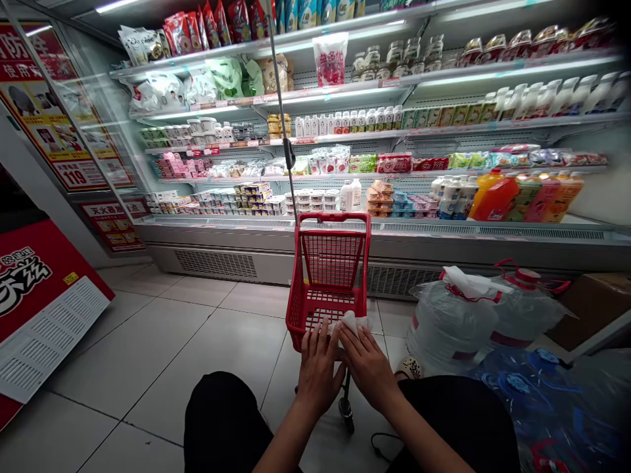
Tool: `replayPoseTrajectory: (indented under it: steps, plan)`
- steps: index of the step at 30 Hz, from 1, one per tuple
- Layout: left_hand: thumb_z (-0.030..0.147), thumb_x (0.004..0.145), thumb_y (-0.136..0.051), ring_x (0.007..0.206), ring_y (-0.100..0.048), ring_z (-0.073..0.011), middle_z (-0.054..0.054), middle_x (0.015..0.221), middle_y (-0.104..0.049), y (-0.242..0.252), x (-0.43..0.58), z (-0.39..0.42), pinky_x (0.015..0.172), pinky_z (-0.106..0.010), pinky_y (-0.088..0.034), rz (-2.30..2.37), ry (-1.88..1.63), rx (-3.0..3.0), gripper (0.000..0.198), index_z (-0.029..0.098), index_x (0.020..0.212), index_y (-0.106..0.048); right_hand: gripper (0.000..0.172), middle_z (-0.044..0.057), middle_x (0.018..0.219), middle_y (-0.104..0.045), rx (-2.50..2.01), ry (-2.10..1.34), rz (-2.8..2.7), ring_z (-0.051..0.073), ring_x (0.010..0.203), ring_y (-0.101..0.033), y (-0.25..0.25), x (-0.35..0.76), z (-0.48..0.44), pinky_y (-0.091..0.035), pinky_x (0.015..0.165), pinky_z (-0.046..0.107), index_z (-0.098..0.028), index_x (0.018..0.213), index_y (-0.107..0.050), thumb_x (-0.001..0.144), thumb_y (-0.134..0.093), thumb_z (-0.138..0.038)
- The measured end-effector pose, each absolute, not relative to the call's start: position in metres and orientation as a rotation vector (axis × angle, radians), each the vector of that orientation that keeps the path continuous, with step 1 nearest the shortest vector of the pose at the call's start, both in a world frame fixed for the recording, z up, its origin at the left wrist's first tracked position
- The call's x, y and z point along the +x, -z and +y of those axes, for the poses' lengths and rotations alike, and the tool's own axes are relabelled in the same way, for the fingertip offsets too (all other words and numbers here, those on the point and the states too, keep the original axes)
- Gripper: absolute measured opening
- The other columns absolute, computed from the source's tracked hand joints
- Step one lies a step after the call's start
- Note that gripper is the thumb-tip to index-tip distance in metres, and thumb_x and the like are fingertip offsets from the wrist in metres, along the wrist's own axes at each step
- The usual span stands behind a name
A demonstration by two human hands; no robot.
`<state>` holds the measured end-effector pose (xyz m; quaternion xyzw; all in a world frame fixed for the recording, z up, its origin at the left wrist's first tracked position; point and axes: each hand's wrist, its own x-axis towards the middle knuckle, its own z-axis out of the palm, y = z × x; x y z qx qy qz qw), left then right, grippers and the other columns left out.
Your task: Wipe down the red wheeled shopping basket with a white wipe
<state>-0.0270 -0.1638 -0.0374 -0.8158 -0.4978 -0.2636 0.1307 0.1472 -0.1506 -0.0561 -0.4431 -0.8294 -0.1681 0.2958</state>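
A small red plastic shopping cart (pixel 294 309) stands between my knees, with a mesh basket and a flap at its far end. My left hand (pixel 318 364) rests on the near rim of the basket, fingers stretched out and slightly apart. Beside it, my right hand (pixel 365 360) presses a crumpled white cloth or tissue (pixel 351 322) against the same rim. Part of the cloth sticks out past the fingertips; the rest is hidden under the hand. Below the basket one caster wheel (pixel 346 414) shows.
A refrigerated shelf unit (pixel 236 226) with dairy goods and drinks spans the background. Large water jugs (pixel 453 322) and blue bottles (pixel 522 381) crowd the right side near a cardboard box (pixel 594 309). A red freezer (pixel 44 309) stands left. A thin cable (pixel 382 447) lies on the tiles.
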Motion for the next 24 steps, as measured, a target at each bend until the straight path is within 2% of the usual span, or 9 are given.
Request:
replayPoseTrajectory:
  steps: [4, 7, 11, 17, 20, 24]
  plan:
    - [0.01, 0.092, -0.053, 0.156, -0.028, -0.031, -0.01, 0.173, -0.022, 0.033, -0.026, -0.164, 0.122, -0.051, -0.032, -1.323, 0.804, -2.456, 0.086, 0.028, 0.167, -0.016, 0.07, 0.009, 0.164, -0.04, -1.113, 0.412, -2.255, 0.032, 0.151, -0.04, 0.047, 0.137, -0.151, -0.04, 0.122, 0.054, -0.022, 0.165, -0.025, 0.1, -0.05, -0.017]
    - [0.009, 0.089, -0.054, 0.151, -0.036, -0.0318, -0.006, 0.173, -0.021, 0.028, -0.024, -0.164, 0.118, -0.051, -0.037, -1.273, 0.779, -2.524, 0.088, 0.034, 0.166, -0.02, 0.069, 0.009, 0.166, -0.037, -1.068, 0.36, -2.312, 0.029, 0.151, -0.04, 0.045, 0.138, -0.155, -0.039, 0.123, 0.054, -0.025, 0.165, -0.027, 0.1, -0.05, -0.017]
    - [0.007, 0.087, -0.055, 0.142, -0.047, -0.0314, -0.003, 0.172, -0.024, 0.021, -0.025, -0.156, 0.115, -0.052, -0.042, -1.268, 0.729, -2.568, 0.088, 0.034, 0.165, -0.024, 0.063, 0.01, 0.16, -0.048, -1.045, 0.297, -2.342, 0.03, 0.15, -0.041, 0.043, 0.145, -0.158, -0.042, 0.122, 0.054, -0.022, 0.163, -0.033, 0.101, -0.049, -0.018]
    - [0.008, 0.097, -0.048, 0.137, -0.057, -0.0206, -0.007, 0.159, -0.05, 0.026, -0.039, -0.141, 0.111, -0.038, -0.049, -1.165, 0.793, -2.644, 0.066, 0.024, 0.16, -0.036, 0.058, 0.002, 0.155, -0.055, -0.975, 0.255, -2.31, 0.033, 0.155, -0.03, 0.035, 0.16, -0.164, -0.041, 0.122, 0.06, -0.029, 0.156, -0.046, 0.101, -0.05, -0.014]
    - [0.015, 0.102, -0.052, 0.132, -0.061, -0.0212, -0.008, 0.152, -0.058, 0.026, -0.042, -0.142, 0.108, -0.038, -0.052, -1.166, 0.791, -2.634, 0.056, 0.025, 0.156, -0.042, 0.057, 0.001, 0.148, -0.062, -0.901, 0.153, -2.192, 0.029, 0.152, -0.038, 0.044, 0.167, -0.171, -0.044, 0.12, 0.057, -0.033, 0.153, -0.05, 0.1, -0.046, -0.01]
    - [0.028, 0.1, -0.062, 0.124, -0.066, -0.0245, -0.007, 0.154, -0.055, 0.023, -0.034, -0.146, 0.101, -0.04, -0.055, -1.182, 0.728, -2.623, 0.061, 0.035, 0.157, -0.042, 0.05, 0.007, 0.147, -0.06, -1.007, -0.026, -1.842, 0.028, 0.143, -0.051, 0.059, 0.174, -0.175, -0.054, 0.112, 0.049, -0.032, 0.15, -0.052, 0.104, -0.04, -0.017]
